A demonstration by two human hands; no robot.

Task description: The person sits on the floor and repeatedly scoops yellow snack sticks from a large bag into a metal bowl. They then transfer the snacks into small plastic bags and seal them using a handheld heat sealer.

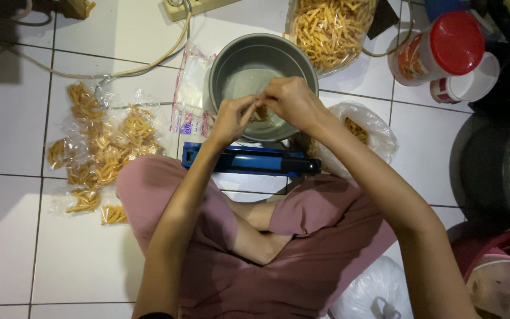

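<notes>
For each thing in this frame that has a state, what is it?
Left hand: pinching a small snack bag.
Right hand: pinching the same bag.
Grey bowl: empty.
Blue sealer: shut.
Red-lidded jar: closed.
Small snack packs: filled, piled on floor.

Around me on the tiled floor

To my left I see a heap of small filled snack packets (98,147) near a stack of empty clear bags (191,88). Ahead lies a large open bag of fried sticks (329,29). To my right stand a red-lidded jar (438,50) and a white tub (473,80).
</notes>
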